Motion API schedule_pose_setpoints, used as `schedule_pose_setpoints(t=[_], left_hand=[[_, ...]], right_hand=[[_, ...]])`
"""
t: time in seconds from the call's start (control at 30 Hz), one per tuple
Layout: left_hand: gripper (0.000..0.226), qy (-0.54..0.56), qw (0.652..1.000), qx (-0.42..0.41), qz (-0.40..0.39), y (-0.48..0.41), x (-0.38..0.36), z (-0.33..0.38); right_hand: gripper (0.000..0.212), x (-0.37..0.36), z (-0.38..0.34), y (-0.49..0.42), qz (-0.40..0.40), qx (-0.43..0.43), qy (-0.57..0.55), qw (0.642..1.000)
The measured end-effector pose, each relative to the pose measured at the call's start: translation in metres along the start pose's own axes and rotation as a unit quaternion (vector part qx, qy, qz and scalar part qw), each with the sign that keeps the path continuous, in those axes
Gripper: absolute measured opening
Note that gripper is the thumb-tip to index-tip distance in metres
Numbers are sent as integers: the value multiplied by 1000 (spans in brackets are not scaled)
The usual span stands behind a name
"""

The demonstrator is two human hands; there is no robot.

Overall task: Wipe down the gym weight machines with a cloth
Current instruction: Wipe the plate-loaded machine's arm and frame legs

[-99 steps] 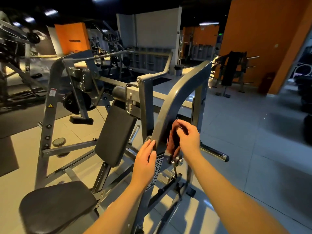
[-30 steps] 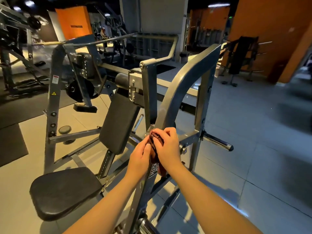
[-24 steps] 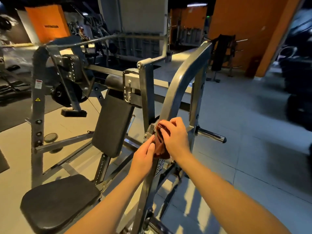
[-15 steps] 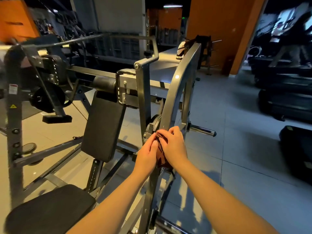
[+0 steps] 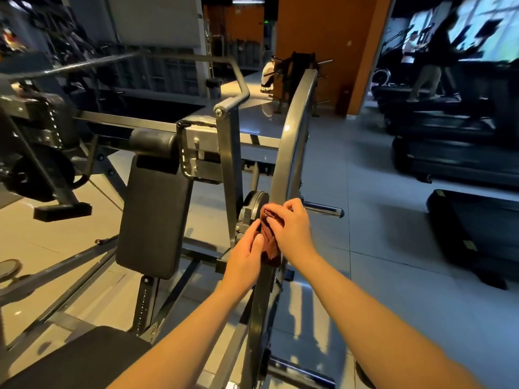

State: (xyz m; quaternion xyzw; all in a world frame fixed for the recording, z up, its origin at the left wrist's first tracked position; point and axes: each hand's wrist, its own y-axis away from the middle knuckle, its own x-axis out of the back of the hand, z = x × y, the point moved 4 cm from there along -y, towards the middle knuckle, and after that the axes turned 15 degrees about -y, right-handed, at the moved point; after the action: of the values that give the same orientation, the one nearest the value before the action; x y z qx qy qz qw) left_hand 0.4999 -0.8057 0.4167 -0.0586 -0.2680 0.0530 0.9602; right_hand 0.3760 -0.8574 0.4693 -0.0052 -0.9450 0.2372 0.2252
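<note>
A person's right hand (image 5: 292,231) curls over a dark reddish-brown cloth (image 5: 269,240) and holds it bunched against the curved grey arm (image 5: 295,130) of a weight machine, at the height where a chrome weight peg (image 5: 323,210) juts out to the arm's right. The left hand (image 5: 245,254) meets it from the arm's left side, its fingers fairly straight and lying against the cloth's edge; whether its thumb pinches the fabric cannot be told.

Three seconds earlier the hands were apart, the left flat on the arm's near face below and the right rubbing the cloth on the arm's far side. They have since closed in on one spot, and the view has swung to the right, bringing a row of treadmills (image 5: 449,153) and a blurred person (image 5: 429,66) walking on one into the frame, well to the arm's right. It appears the cloth is being regathered or refolded between passes, with this low stretch of the arm done or nearly so and the long upper curve not yet wiped.

The cloth is small, soft and creased into folds, mostly hidden under the right hand's fingers. The black back pad (image 5: 156,217) stands to the arm's left; the seat (image 5: 75,357) lies lower, further left.
</note>
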Motion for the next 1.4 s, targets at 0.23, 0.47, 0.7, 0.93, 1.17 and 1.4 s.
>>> schedule_pose_setpoints(t=[0.23, 0.47, 0.7, 0.93, 1.17, 1.4], left_hand=[[36, -4, 999, 2, 37, 5, -8, 1], [45, -21, 998, 1, 61, -7, -9, 3], [42, -51, 995, 3, 88, -4, -19, 3], [42, -44, 998, -28, 18, -6, -4, 1], [38, -18, 998, -32, -49, 4, 1, -17], [40, 1, 993, -28, -111, -2, 17, -26]], right_hand=[[26, 4, 4, 4, -50, 9, 28, 998], [26, 14, 13, -13, 19, 3, -84, 996], [24, -5, 33, 31, 0, -27, -35, 999], [27, 12, 9, -9, 85, -16, -45, 995], [24, -24, 28, 47, 95, -53, 2, 994], [25, 0, -5, 25, 215, -102, -3, 971]])
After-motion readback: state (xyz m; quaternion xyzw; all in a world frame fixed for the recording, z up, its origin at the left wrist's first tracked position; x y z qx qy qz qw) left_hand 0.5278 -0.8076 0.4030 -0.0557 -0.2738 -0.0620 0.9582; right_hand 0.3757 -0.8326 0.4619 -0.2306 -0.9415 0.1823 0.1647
